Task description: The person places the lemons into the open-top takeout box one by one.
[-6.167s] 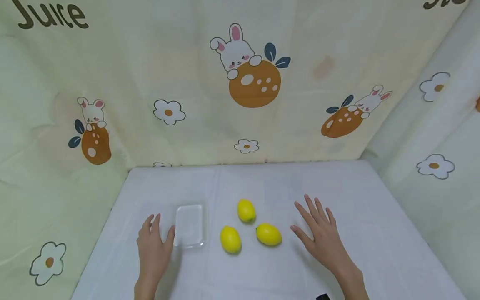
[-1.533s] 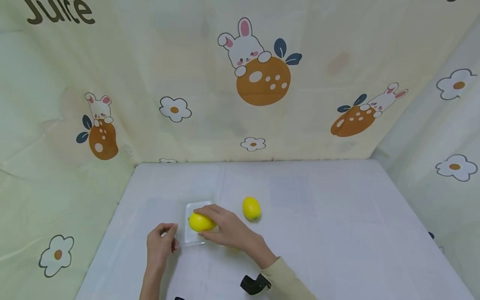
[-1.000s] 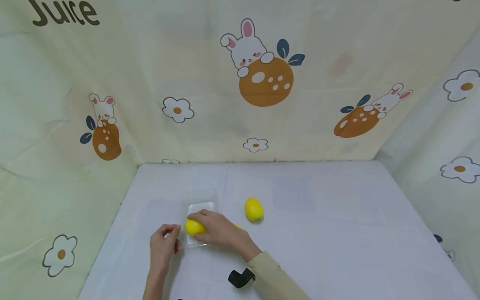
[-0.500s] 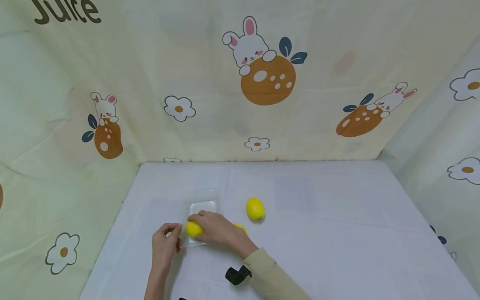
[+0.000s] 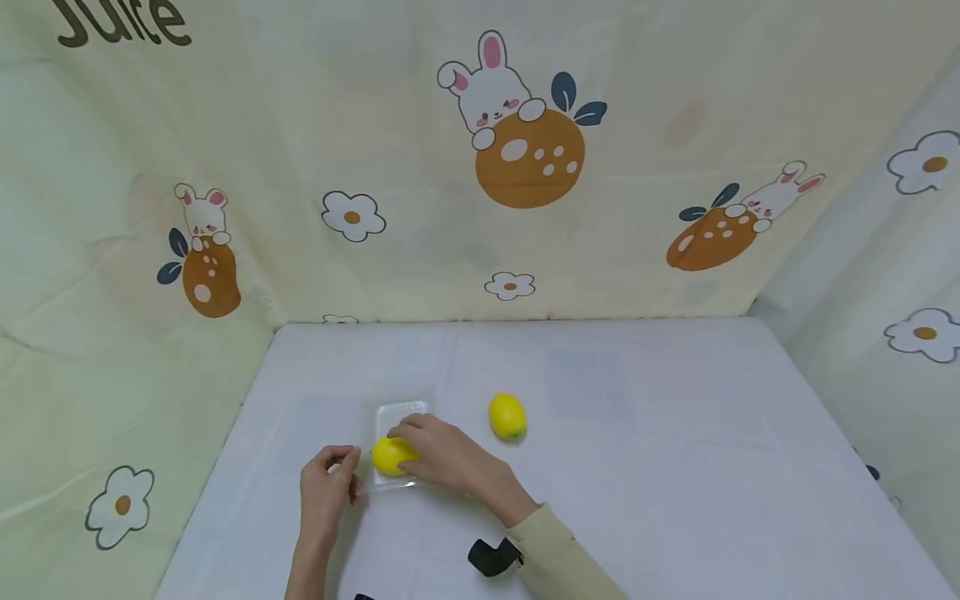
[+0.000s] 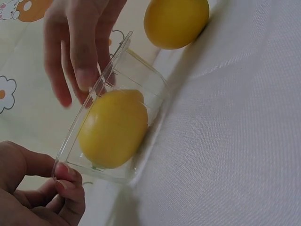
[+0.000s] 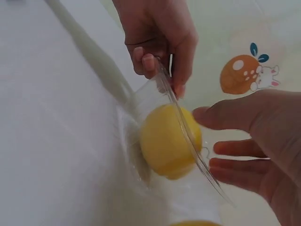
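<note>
One lemon, probably firm, is best held mid-body; clear tray is pinched by left grip, right grip spread.

You have two hands in view, one left hand and one right hand, plus one sleeve. In front of you is one table with one clear tray. Your head view plainly shows two lemons: one inner lemon in the tray and one outer lemon. Each wrist view also gives you two, one inside and one outside, but you cannot tell whether the outside one is the same. You see two black objects. On the cloth you count three rabbit prints, at least six flower prints and one word, "Juice".
</note>
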`<state>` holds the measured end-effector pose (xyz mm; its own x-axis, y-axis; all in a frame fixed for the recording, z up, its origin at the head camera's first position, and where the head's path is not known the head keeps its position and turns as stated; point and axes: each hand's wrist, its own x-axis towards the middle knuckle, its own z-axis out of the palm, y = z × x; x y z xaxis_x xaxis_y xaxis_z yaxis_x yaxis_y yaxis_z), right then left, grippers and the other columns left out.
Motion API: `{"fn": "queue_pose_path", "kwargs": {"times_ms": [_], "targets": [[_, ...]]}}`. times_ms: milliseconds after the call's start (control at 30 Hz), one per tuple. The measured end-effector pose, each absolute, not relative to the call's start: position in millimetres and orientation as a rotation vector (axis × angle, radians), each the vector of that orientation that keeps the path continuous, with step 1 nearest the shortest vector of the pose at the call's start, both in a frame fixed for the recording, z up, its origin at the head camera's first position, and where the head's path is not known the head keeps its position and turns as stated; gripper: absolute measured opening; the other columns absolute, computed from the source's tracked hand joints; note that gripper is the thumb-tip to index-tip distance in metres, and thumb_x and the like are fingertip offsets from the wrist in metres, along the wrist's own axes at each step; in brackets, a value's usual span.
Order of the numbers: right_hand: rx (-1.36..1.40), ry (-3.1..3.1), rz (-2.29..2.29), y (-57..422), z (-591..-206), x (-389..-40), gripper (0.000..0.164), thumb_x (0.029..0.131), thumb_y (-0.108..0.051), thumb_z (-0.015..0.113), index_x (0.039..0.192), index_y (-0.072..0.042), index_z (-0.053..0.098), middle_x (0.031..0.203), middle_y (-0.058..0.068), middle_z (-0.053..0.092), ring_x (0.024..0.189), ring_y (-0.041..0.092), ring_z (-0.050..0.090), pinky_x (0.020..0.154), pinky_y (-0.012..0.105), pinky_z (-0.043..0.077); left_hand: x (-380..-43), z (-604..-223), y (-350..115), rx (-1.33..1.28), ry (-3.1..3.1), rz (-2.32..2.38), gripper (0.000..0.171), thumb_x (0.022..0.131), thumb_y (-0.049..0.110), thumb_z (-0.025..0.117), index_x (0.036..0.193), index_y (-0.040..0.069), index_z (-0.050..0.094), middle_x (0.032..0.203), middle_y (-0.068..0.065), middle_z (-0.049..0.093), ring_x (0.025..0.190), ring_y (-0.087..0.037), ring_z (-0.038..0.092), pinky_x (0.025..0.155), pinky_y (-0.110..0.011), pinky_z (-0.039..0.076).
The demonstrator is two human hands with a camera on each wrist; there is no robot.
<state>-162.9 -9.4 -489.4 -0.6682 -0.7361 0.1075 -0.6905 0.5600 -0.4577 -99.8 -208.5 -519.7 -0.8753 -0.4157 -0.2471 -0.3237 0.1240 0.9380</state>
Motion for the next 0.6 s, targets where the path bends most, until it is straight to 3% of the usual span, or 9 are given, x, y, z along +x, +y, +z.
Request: {"fn": "queue_pose_path", "kwargs": {"times_ms": [233,600], "targets": [[-1.45,2.942,-0.953,26.2,-496.5,-143.9,0.035,0.088,-0.023,0.083,0.119,-0.012,0.071,0.126,0.006,0.069,0.116,0.022,0.064,0.102,0.035,0.054,-100.5,-519.6,-208.6,0.739,-2.307,-1.863,0.028,0.102,0.017,0.063,0.116,-0.008,0.064,0.09,-0.014,0.06,0.049,-0.014,0.051,0.048,-0.024,0.048],[-1.408,3.074,-0.803,61.1,-525.7,-117.7,0.044,0.079,-0.027,0.089,0.118,-0.015,0.07,0.124,0.008,0.067,0.112,0.026,0.062,0.093,0.04,0.055,-98.0,-518.8,-205.9,0.747,-2.308,-1.851,0.027,0.102,0.015,0.062,0.115,-0.008,0.064,0.09,-0.015,0.059,0.049,-0.014,0.051,0.048,-0.023,0.047]]}}
